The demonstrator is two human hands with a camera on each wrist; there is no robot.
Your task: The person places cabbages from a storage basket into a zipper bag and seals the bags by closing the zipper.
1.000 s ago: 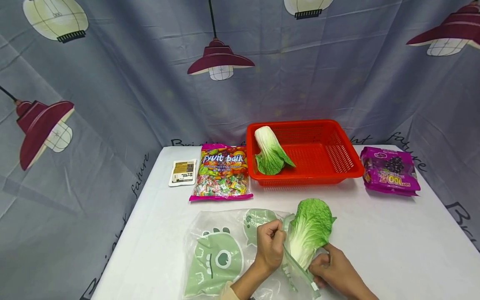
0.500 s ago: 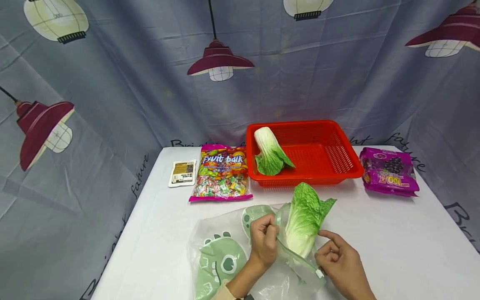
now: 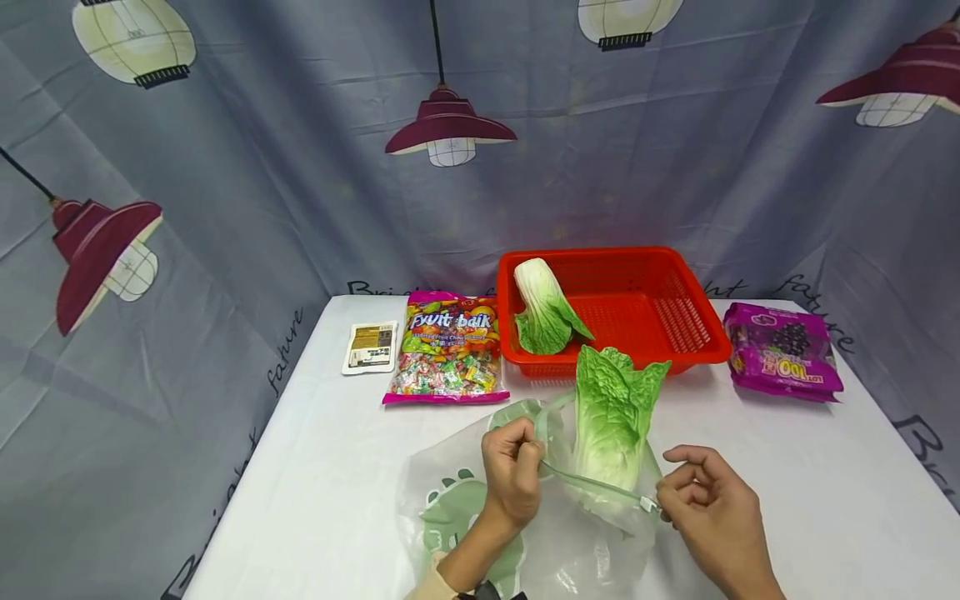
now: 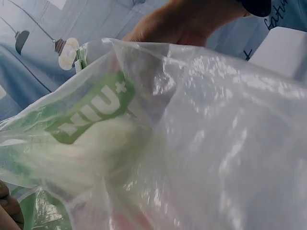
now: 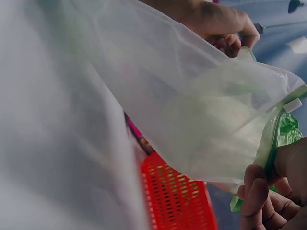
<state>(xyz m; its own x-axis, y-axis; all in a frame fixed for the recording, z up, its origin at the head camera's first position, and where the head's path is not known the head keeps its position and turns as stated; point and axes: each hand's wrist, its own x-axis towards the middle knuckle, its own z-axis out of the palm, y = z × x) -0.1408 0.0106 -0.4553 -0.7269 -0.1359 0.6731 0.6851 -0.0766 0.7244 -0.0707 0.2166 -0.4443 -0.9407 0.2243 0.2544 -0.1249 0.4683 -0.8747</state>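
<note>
A translucent zip bag (image 3: 551, 537) with green cartoon prints is raised off the white table at its mouth. My left hand (image 3: 513, 475) grips the mouth's left edge in a fist. At the right edge, by the white slider (image 3: 648, 504), my right hand (image 3: 712, 512) pinches the green zip strip between thumb and finger. A napa cabbage (image 3: 617, 408) stands in the mouth, its pale base inside the bag and its green leaves sticking out above. Through the film, the pale cabbage base (image 4: 108, 143) also shows in the left wrist view.
Behind the bag stands a red basket (image 3: 712, 342) with another napa cabbage (image 3: 543, 308) at its left end. Left of it lie a candy bag (image 3: 447, 350) and a small flat packet (image 3: 371, 347). A purple packet (image 3: 783, 350) is at the right.
The cabbage has gone from leaning at the mouth to standing in it, its base lower inside the bag. My right hand has left the cabbage and now pinches the bag's edge.
</note>
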